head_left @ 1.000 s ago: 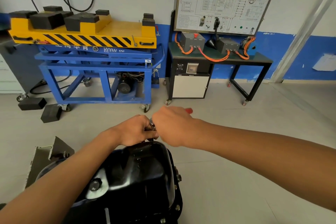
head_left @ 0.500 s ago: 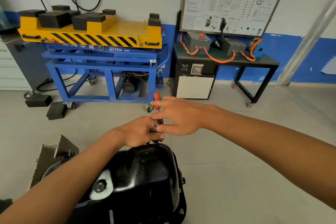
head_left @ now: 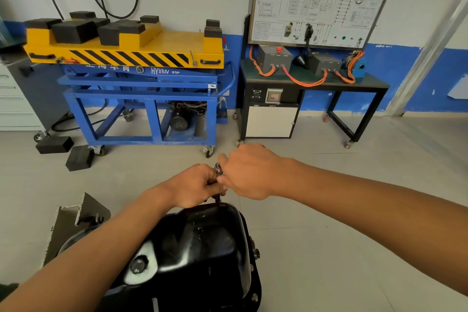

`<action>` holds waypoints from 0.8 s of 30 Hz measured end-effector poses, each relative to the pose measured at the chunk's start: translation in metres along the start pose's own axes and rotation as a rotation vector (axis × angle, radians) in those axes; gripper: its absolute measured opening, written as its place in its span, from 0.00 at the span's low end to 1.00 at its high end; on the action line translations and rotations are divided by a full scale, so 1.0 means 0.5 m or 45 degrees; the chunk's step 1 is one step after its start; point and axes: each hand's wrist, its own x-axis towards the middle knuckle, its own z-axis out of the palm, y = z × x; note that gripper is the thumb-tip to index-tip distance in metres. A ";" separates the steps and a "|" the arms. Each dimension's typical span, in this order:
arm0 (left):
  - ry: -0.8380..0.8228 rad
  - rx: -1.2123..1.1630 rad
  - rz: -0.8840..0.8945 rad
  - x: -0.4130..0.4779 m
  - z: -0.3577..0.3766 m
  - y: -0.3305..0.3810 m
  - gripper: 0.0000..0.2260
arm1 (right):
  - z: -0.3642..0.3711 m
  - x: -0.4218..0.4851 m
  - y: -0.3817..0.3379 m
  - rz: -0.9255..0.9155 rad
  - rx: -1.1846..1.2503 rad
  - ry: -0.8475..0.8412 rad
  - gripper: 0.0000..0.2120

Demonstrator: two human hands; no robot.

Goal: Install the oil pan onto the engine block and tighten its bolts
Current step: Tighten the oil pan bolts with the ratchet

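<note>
The glossy black oil pan [head_left: 202, 248] sits bottom-up at the lower centre, with bolt heads [head_left: 255, 253] showing along its right flange and a drain plug [head_left: 138, 265] on its left side. At the pan's far edge my left hand [head_left: 195, 186] is closed around the upright shaft of a ratchet wrench [head_left: 218, 169]. My right hand [head_left: 250, 172] covers the wrench's head and handle from the right. The socket end and the bolt under it are hidden behind the pan's rim and my fingers.
A grey metal bracket of the engine stand [head_left: 76, 218] juts out at lower left. Across the floor stand a blue and yellow lift cart [head_left: 136, 76], a black bench [head_left: 314, 86] with orange cables, and two black rubber blocks [head_left: 65, 151].
My right hand swung the wrench handle: half a second ago the red grip stuck out above my fingers, now my hand hides it again. The left hand has stayed on the shaft.
</note>
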 end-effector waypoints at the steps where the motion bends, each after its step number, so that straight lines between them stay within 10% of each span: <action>1: 0.001 -0.003 -0.003 0.001 0.001 0.001 0.11 | -0.002 -0.002 -0.004 -0.001 -0.027 -0.017 0.13; 18: -0.007 0.052 0.026 -0.004 0.001 0.003 0.07 | -0.036 0.006 -0.047 0.243 0.243 -0.165 0.02; 24: -0.054 0.116 0.020 0.000 -0.004 0.007 0.11 | -0.039 0.010 -0.023 0.262 0.360 -0.163 0.19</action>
